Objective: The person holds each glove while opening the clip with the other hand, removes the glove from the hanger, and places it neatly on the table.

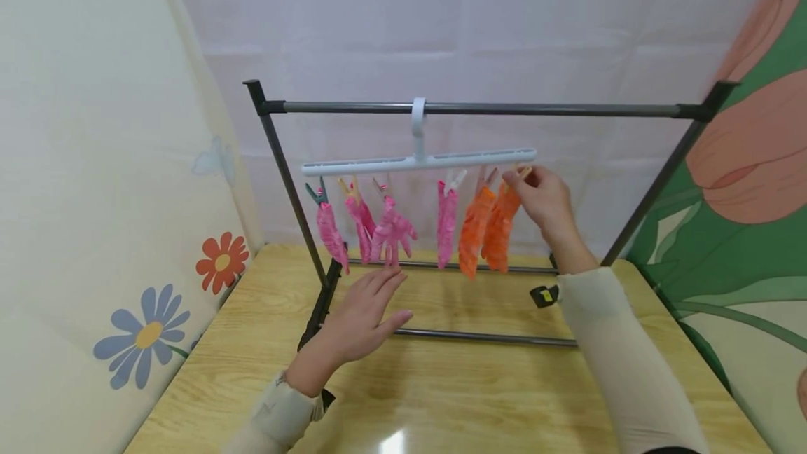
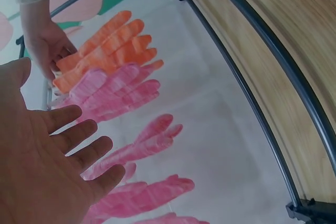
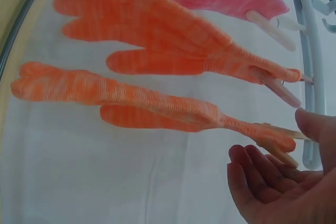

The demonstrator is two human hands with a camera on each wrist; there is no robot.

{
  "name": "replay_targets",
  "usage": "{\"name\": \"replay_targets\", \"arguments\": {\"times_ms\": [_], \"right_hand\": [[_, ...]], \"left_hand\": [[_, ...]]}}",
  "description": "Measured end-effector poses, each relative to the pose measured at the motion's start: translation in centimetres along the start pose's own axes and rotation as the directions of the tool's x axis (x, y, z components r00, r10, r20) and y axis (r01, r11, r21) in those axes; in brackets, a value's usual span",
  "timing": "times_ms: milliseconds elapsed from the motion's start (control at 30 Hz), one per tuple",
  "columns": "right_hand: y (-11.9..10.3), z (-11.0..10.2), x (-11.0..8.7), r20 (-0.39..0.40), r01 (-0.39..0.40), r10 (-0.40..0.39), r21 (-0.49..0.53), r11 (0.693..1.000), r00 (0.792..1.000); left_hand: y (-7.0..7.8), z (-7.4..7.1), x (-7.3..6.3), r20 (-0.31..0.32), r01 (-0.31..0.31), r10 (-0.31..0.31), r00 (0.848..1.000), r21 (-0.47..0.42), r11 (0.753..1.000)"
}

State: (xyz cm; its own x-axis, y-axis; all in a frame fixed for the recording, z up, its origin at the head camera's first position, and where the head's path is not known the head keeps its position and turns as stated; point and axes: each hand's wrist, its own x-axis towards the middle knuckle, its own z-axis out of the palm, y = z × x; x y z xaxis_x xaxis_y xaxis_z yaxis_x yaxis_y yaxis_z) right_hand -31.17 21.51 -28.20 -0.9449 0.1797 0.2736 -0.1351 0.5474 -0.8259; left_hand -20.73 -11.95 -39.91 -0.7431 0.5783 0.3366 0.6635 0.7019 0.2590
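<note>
Several small knitted gloves hang by clothespins from a pale blue hanger (image 1: 378,165). The pink gloves (image 1: 392,230) are to the left and two orange gloves (image 1: 476,230) to the right. At the hanger's right end my right hand (image 1: 547,203) is around the yellowish clothespin (image 3: 278,153) of the outer orange glove (image 3: 115,95). In the right wrist view that clothespin's legs are spread, with a gap between thumb and fingertips; contact is hard to tell. My left hand (image 1: 362,317), fingers extended, is just below the pink gloves, holding nothing.
The hanger hooks over the top bar (image 1: 536,110) of a dark metal rack standing on a wood-grain table (image 1: 441,398). Lower rack bars (image 1: 485,337) run across near the tabletop. A white cloth (image 1: 536,26) hangs behind; flower-patterned panels (image 1: 145,335) flank both sides.
</note>
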Motion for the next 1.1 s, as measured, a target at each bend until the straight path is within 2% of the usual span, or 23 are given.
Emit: {"name": "replay_targets", "arguments": {"times_ms": [300,433,600,700,900,1100], "right_hand": [[-0.5,0.4,0.2,-0.147,-0.002,-0.010,-0.085,0.996,0.989],[-0.6,0.2,0.2,-0.166,0.000,-0.016,-0.093,0.996,0.986],[-0.6,-0.1,-0.4,-0.160,0.014,-0.026,-0.078,0.997,0.987],[-0.5,-0.3,-0.9,-0.151,0.021,-0.026,-0.034,0.999,0.988],[-0.2,-0.8,-1.6,-0.049,0.025,-0.022,0.072,0.997,0.999],[0.4,-1.8,-1.4,0.003,0.107,-0.108,0.144,0.984,0.994]], "left_hand": [[1.2,0.5,1.5,-0.003,-0.034,0.034,0.999,-0.007,0.999],[1.3,0.7,1.8,0.013,-0.026,0.026,1.000,0.012,1.000],[1.7,0.7,1.7,0.021,-0.027,0.026,0.999,0.010,1.000],[1.9,0.6,1.7,0.020,-0.039,0.039,0.999,-0.002,0.999],[2.1,0.6,1.6,0.002,-0.060,0.060,0.998,0.009,0.998],[2.1,0.7,1.6,-0.025,-0.071,0.072,0.997,0.024,0.997]]}}
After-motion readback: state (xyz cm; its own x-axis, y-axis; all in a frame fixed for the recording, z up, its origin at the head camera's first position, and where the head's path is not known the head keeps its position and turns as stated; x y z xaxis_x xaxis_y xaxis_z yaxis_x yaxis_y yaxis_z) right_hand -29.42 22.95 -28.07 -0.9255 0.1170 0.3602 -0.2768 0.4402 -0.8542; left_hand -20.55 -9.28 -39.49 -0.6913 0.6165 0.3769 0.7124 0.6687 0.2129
